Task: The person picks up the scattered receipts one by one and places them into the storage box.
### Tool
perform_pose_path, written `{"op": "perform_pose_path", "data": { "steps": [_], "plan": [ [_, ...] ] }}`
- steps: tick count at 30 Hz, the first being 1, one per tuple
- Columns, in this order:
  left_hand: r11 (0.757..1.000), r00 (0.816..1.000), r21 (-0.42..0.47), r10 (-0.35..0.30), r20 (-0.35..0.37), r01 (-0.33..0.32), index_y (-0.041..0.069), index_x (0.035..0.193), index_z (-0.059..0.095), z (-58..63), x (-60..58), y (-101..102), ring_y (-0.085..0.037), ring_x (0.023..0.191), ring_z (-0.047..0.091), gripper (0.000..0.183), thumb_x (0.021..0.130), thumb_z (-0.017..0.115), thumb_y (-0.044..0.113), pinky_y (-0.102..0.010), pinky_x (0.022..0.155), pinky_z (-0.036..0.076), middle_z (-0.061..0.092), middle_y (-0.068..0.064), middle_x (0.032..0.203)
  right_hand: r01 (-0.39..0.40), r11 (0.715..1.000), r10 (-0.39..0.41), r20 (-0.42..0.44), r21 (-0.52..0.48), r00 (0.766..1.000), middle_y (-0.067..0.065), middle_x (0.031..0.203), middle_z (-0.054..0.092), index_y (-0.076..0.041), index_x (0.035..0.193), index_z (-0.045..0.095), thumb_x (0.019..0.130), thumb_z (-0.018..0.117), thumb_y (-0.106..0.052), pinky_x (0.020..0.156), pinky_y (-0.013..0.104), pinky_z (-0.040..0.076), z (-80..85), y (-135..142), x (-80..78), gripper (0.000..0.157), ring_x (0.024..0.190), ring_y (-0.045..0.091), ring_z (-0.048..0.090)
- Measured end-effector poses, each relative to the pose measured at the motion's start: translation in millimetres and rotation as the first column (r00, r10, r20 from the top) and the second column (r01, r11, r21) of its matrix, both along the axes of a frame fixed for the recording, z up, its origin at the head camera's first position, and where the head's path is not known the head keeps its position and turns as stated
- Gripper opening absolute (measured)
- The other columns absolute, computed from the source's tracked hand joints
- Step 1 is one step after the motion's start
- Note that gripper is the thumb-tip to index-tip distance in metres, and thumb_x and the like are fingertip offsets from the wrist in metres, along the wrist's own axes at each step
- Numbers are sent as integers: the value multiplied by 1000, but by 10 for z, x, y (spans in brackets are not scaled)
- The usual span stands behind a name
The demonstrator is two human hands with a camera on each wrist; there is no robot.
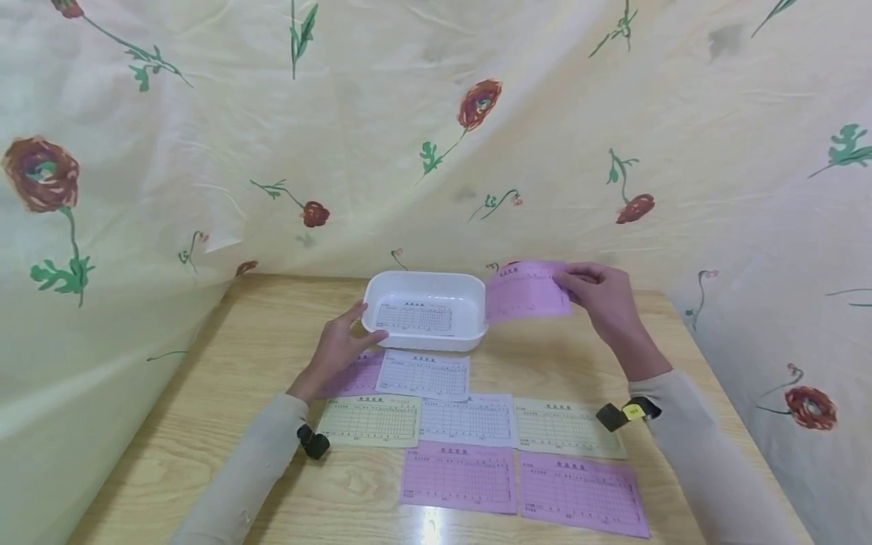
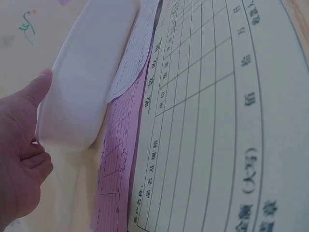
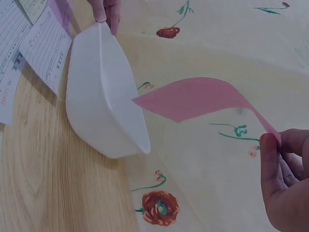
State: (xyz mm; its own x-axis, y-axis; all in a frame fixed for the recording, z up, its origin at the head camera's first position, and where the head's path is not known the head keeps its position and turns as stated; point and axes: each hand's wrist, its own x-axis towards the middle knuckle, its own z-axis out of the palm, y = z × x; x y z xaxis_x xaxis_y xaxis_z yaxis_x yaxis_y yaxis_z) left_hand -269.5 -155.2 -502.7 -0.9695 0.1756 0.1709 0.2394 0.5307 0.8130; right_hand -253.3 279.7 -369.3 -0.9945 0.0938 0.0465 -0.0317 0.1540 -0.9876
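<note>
Pink slip (image 1: 527, 294), long axis toward tray (image 1: 424, 343)

Sleeves (image 1: 705, 454): we see pale grey, long
Wrist cameras (image 1: 611, 417): black, small, boxy
Right wrist label (image 1: 634, 412): yellow, dark marking

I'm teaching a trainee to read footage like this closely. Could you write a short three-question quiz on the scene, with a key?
1. What is the right hand holding?

2. True or false: the left hand is well away from the white tub, touching nothing.

3. How many pale yellow slips show on the table?
A) one
B) two
C) four

Key:
1. A pink slip, pinched near one end.
2. False: it holds the tub at one end.
3. B: two, with a white slip between them.
</note>
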Motion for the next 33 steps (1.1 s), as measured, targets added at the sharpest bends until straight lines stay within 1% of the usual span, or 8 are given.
{"op": "perform_pose_path", "data": {
  "steps": [3,9,12,20,27,29,33],
  "plan": [
    [1000,1000,-14,3,1,-3,1,154,39,5,0,-1,-39,152,27,92,87,79,49,-54,124,26,32,-20,163,5,999,-6,-19,-53,1000,-7,90,76,7,116,67,91,79,-15,79,17,60,-10,-83,-68,36,84,1,72],
    [1000,1000,-21,15,5,-15,2,154,40,11,4,1,-38,151,29,92,86,78,51,-52,123,28,33,-19,163,-13,998,10,-49,-63,999,-4,91,77,13,120,64,91,79,-13,80,19,61,-20,-271,-181,42,83,3,72],
    [1000,1000,-12,12,7,-12,2,154,40,12,3,1,-38,152,28,92,86,78,51,-53,124,27,33,-19,163,-23,997,19,-59,-71,998,-4,90,76,14,120,64,91,78,-12,79,20,61,-38,-372,-246,41,83,4,73],
    [1000,1000,-14,10,12,-9,1,155,39,6,-3,-1,-37,152,28,92,87,79,48,-52,124,27,32,-19,164,-24,998,23,-25,-55,999,-2,94,74,10,122,65,93,77,-14,82,21,61,-156,-642,-406,40,87,7,72],
    [1000,1000,-23,9,9,-9,-1,154,39,17,0,4,-39,152,28,89,88,79,44,-51,124,26,32,-21,163,-24,997,23,-16,-69,1000,-3,88,74,11,118,66,93,76,-10,79,21,62,-254,-900,-529,35,82,6,71],
    [1000,1000,-27,8,7,-8,-1,154,39,16,-2,0,-39,152,28,89,89,79,44,-52,124,27,32,-21,163,-21,998,21,-3,-67,1000,0,90,74,10,118,67,93,77,-11,80,21,62,-282,-971,-558,34,83,6,71],
    [999,1000,-32,10,2,-10,-1,154,39,15,0,-4,-40,151,28,90,88,79,45,-52,123,28,33,-21,163,-30,999,31,20,-38,999,12,105,75,6,119,68,94,76,-15,82,23,62,-345,-1108,-614,34,88,10,71]
  ]
}}
